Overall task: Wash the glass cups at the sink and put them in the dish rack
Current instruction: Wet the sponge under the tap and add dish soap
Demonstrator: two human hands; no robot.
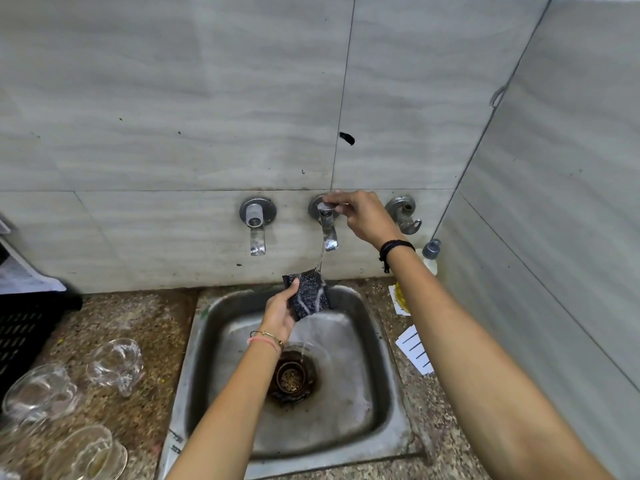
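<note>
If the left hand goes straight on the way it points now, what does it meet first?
Probably the running tap's spout, just beyond the scrubber the left hand holds; otherwise the tiled wall. Depth is unclear.

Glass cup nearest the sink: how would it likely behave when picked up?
The glass cup is clear glass, so probably rigid and fragile on the stone counter. Its walls look thick, so it is likely heavy for its size. The smooth surface may be slippery when wet.
</note>
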